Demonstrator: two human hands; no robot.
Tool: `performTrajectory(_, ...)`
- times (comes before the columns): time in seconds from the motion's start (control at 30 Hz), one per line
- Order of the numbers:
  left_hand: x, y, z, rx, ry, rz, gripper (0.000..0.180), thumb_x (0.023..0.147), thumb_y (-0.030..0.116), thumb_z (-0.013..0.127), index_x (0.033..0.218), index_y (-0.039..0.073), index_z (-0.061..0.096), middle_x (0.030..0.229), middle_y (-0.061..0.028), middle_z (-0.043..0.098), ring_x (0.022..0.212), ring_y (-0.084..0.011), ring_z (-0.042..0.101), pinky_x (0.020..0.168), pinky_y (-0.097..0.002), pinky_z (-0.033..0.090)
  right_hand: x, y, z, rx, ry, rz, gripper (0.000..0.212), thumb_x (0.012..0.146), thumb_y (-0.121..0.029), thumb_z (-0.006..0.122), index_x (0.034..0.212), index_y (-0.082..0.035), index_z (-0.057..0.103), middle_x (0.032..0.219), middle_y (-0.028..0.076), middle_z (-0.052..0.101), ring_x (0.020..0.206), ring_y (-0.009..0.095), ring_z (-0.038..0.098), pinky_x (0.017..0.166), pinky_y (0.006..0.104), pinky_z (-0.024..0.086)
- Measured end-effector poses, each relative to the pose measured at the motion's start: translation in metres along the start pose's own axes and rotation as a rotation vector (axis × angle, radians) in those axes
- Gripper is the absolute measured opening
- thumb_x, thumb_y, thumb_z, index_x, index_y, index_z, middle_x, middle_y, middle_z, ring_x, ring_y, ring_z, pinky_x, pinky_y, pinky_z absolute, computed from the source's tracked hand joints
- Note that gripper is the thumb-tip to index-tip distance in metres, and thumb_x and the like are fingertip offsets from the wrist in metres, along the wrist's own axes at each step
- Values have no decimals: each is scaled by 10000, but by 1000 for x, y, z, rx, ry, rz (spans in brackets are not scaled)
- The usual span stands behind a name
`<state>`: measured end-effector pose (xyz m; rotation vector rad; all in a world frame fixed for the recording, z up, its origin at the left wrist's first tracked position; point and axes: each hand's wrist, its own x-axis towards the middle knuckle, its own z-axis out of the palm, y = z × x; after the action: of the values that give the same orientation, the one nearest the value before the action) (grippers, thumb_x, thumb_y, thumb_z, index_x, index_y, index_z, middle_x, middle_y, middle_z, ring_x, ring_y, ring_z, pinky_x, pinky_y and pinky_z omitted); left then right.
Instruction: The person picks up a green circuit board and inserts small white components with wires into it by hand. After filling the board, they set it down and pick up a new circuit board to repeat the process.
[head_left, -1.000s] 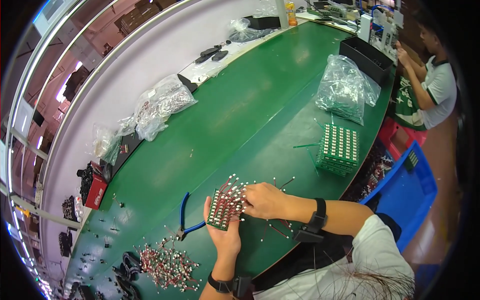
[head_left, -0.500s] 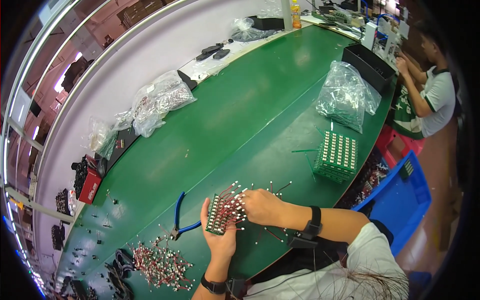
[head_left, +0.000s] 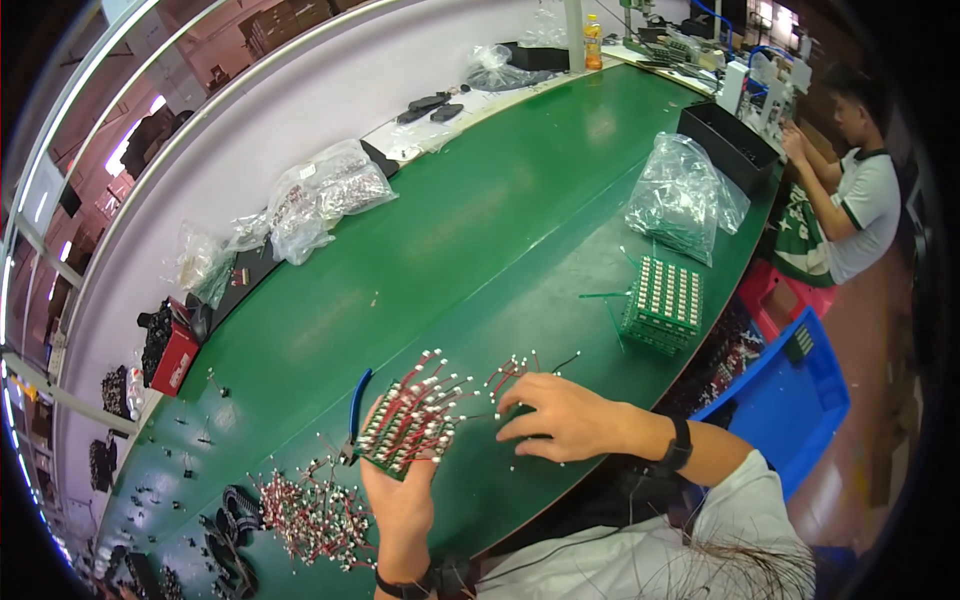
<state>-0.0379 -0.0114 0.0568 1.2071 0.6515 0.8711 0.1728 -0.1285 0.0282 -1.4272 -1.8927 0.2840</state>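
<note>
My left hand grips a green circuit board panel by its edges. Rows of red and dark wire leads with white plugs stick up from the board. My right hand is apart from it on the right, fingers spread and curved above the table, with nothing visible in them. Just beyond those fingers lie a few loose wire leads. Partly behind the board are blue-handled cutters. A heap of red and dark leads with white plugs lies left of my left wrist.
On the green table stands a stack of green board panels at the right, with a clear bag and black box behind. A blue bin sits beside the table edge. One person works at the far right.
My right hand has drawn away from the board to the right and its fingers have opened. My left hand has shifted left with the board, tilting it and now covering part of the cutters.
</note>
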Motion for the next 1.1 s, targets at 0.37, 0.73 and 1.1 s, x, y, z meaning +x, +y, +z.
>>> performTrajectory(0.37,-60,-14,-16,-526,220,-201,607,751,-68,512,1343,-64,381,1165,-238,575,1098,-416,610,838,-526,589,0,-28,40,-125,-89,-49,114,806,-53,681,906,-48,627,983,84,585,968,271,572,853,389,468)
performTrajectory(0.73,-83,-40,-51,-718,289,-132,618,733,69,508,1334,-50,423,1187,-237,582,1093,-372,607,932,-529,511,48,-98,64,288,32,156,109,857,-17,663,957,-3,622,850,125,583,710,295,610,616,360,507)
performTrajectory(1.1,-85,-26,-67,-583,272,-139,658,647,-46,465,1304,-69,416,1165,-197,569,1068,-299,591,957,-409,473,76,-98,91,227,-26,286,118,808,-54,687,864,12,606,763,113,583,613,256,619,539,353,495)
